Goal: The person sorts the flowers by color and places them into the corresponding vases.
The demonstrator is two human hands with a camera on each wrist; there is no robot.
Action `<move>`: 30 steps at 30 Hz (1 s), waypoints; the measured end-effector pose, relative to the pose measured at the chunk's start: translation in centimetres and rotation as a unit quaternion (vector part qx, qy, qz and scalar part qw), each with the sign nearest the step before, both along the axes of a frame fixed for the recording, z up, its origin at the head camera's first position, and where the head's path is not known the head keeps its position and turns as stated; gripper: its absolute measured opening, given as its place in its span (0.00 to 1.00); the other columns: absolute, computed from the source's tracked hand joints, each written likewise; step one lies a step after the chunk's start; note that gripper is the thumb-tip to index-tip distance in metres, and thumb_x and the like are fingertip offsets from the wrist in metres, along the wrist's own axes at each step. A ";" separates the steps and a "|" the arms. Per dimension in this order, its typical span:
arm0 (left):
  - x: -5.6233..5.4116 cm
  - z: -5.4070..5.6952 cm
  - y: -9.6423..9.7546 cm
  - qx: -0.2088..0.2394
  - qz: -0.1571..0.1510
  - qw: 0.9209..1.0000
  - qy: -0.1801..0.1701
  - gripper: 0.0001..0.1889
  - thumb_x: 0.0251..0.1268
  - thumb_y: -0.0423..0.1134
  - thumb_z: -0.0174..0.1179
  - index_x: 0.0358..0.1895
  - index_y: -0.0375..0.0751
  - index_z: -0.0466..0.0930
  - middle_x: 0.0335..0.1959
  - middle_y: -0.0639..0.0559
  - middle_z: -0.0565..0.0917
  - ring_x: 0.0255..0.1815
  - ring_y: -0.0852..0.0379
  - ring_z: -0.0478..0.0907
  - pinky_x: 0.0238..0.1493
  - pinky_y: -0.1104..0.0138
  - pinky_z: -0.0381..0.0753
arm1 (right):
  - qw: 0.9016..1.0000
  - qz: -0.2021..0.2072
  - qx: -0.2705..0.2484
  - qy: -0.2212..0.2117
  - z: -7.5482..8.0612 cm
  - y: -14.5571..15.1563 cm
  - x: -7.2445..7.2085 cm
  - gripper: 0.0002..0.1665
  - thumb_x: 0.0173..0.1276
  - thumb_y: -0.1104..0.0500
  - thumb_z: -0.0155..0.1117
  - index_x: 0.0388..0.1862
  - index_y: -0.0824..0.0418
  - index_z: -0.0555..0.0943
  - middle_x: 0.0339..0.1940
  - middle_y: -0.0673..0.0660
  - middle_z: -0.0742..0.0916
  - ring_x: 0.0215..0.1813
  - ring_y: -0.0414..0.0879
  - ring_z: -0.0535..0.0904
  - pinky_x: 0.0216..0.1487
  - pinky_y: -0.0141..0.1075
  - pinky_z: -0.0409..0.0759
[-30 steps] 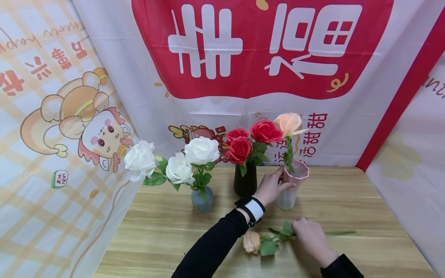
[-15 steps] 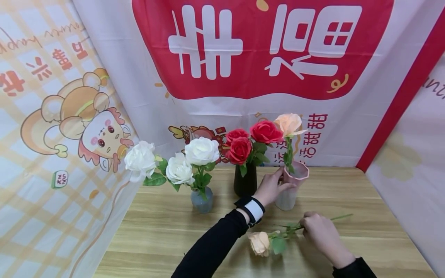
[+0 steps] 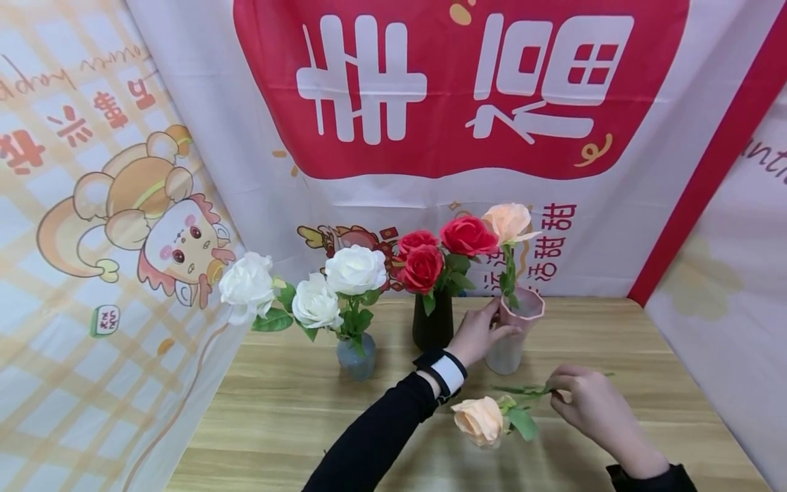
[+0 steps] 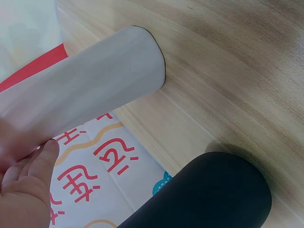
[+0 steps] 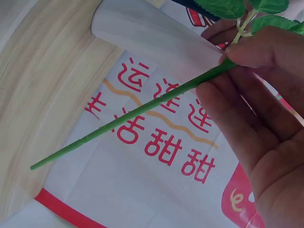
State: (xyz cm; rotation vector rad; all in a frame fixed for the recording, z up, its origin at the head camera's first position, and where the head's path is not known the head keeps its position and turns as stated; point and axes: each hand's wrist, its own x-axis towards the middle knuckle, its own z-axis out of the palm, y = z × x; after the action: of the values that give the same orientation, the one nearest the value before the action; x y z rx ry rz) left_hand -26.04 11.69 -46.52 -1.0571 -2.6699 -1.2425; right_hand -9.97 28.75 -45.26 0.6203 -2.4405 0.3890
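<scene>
My left hand (image 3: 477,336) grips a pink-and-white vase (image 3: 505,352) near its rim, and the vase stands upright on the table. One peach rose (image 3: 507,223) rises from that vase. In the left wrist view the vase's pale side (image 4: 109,71) runs down to the wood, with my fingers at its upper part. My right hand (image 3: 593,404) pinches a second peach rose (image 3: 481,421) by its stem, the bloom pointing left, low over the table. The right wrist view shows the green stem (image 5: 142,111) reaching out from between thumb and fingers, its bare end free.
A black vase (image 3: 433,326) with several red roses (image 3: 470,236) stands left of the pink-and-white vase. Further left is a small blue-grey vase (image 3: 356,357) of white roses (image 3: 355,269). A printed cloth (image 3: 590,260) hangs right behind the wooden table (image 3: 264,417).
My right hand has moved right and lifted the second peach rose off the table, its bloom shifting right too. My left hand stays on the vase.
</scene>
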 end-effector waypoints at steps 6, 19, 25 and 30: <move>0.0 -0.1 0.0 -0.002 0.003 1.000 0.003 0.34 0.63 0.57 0.61 0.71 0.54 0.66 0.55 0.52 0.83 0.50 0.64 0.80 0.45 0.78 0.76 | 0.998 0.028 -0.048 0.025 0.1 0.3 -0.1 0.16 0.34 0.72 0.74 0.22 0.54 0.84 0.27 0.43 0.83 0.29 0.38 0.80 0.28 0.30 0.78; -0.6 -1.0 0.2 0.004 -0.006 0.999 0.041 0.30 0.64 0.53 0.63 0.68 0.53 0.68 0.51 0.52 0.84 0.47 0.65 0.81 0.46 0.77 0.76 | 0.986 -0.010 -0.145 0.078 0.6 0.9 0.1 0.12 0.32 0.71 0.72 0.21 0.60 0.85 0.23 0.48 0.85 0.25 0.40 0.80 0.30 0.23 0.76; -0.3 -0.6 0.0 -0.033 0.008 0.999 0.040 0.29 0.68 0.37 0.64 0.71 0.50 0.67 0.50 0.52 0.84 0.47 0.64 0.80 0.48 0.76 0.75 | 0.981 -0.029 -0.173 0.079 1.1 0.7 0.3 0.16 0.35 0.73 0.79 0.25 0.63 0.85 0.25 0.52 0.86 0.27 0.35 0.81 0.31 0.21 0.77; -0.2 -0.3 0.1 -0.025 0.009 0.999 0.033 0.22 0.68 0.42 0.65 0.62 0.49 0.72 0.49 0.54 0.85 0.46 0.66 0.80 0.46 0.77 0.75 | 0.975 -0.046 -0.213 0.033 1.5 0.2 0.5 0.19 0.39 0.77 0.80 0.33 0.65 0.86 0.28 0.55 0.87 0.31 0.35 0.83 0.34 0.20 0.77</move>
State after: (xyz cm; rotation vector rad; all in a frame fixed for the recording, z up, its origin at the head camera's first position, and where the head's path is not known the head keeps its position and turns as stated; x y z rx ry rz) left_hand -26.27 11.78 -46.83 -1.0575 -2.6682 -1.1249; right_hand -9.45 28.97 -43.79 0.3263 -2.2136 0.8109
